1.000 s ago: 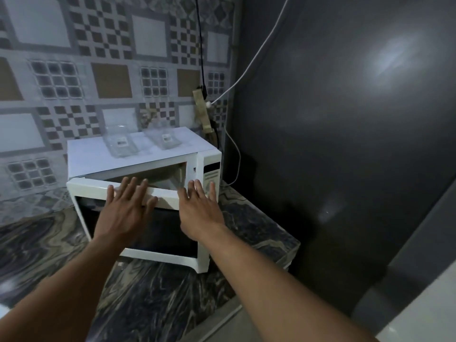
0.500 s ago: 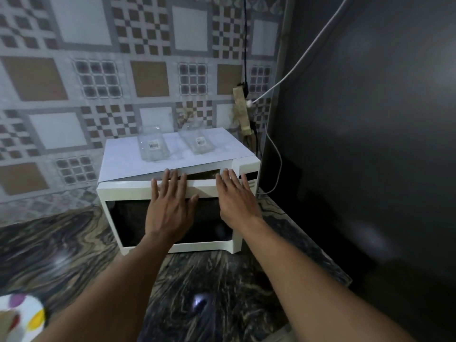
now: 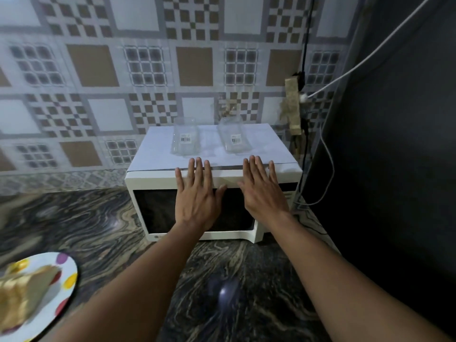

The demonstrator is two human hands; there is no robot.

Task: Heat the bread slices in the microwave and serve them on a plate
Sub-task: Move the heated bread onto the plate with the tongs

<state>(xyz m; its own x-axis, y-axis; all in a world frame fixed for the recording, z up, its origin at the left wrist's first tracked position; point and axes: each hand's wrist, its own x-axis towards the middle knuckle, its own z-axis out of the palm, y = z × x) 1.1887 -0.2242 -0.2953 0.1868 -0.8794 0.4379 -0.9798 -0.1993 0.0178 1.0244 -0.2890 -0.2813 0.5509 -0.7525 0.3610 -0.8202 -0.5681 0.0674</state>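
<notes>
Dark veined stone counter [image 3: 93, 218] against a patterned tile wall [image 3: 98, 70], w/ a dark panel [image 3: 394, 169] closing off the R side. White microwave [image 3: 276, 146] stands at the back, door [image 3: 158, 211] facing me. Two clear containers [image 3: 185, 139] [image 3: 233, 138] rest on its top, side by side, apart.

L hand [image 3: 197, 196] and R hand [image 3: 262, 193]: both flat on the door's upper edge, fingers straight and slightly spread, tips reaching the top rim, nothing held in either. L sits near mid-door. R is just beside it, toward the control-panel end, which it partly hides. Door looks flush w/ the body; I can't confirm the latch.

Bread slices [image 3: 22, 297] lie outside the oven, piled on a white spotted plate [image 3: 71, 269] at the near L of the counter. They are blurred, so the pile's long axis is unclear.

Key relation: bread lies down-and-L of both hands, well apart from the door, on the L arm's side, so L hand is nearer. I judge any reach for the plate falls to L, while R, at what I take to be the door's free edge, suits the door. Whether the slices are heated yet, I can't tell.
</notes>
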